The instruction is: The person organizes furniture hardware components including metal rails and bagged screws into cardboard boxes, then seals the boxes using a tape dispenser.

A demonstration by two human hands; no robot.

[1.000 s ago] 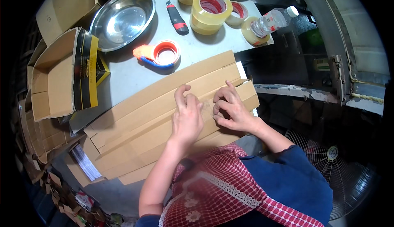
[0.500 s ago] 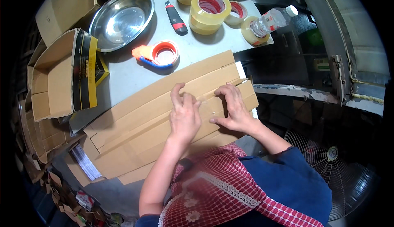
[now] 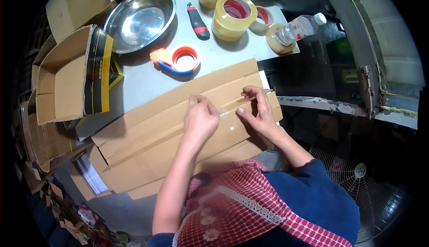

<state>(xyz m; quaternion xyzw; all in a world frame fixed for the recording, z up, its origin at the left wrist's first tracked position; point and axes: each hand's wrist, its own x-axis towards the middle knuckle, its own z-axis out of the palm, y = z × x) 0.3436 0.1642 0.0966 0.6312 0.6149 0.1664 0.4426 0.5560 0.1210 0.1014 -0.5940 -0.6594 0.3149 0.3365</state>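
Long brown cardboard (image 3: 147,144), folded flat with creases and flaps, lies slanted across the table's near side. My left hand (image 3: 202,118) is over its middle, fingers curled in and pressed together; what they pinch, if anything, is hidden. To its right, my right hand (image 3: 261,113) hovers at the cardboard's right end with thumb and fingers apart, holding nothing. Between and just below the hands, a shiny clear patch (image 3: 232,128) glints on the cardboard. Beyond the cardboard lies an orange and blue tape dispenser (image 3: 185,60).
A steel basin (image 3: 140,21), a black and red utility knife (image 3: 198,22), rolls of clear tape (image 3: 230,28) and a plastic bottle (image 3: 297,29) occupy the far table. An open carton (image 3: 67,79) stands left. A fan (image 3: 359,171) is at the lower right.
My left hand's fingers have curled closed. My right hand has lifted slightly off the cardboard and shifted right, thumb and fingers still apart. The view has shifted slightly.
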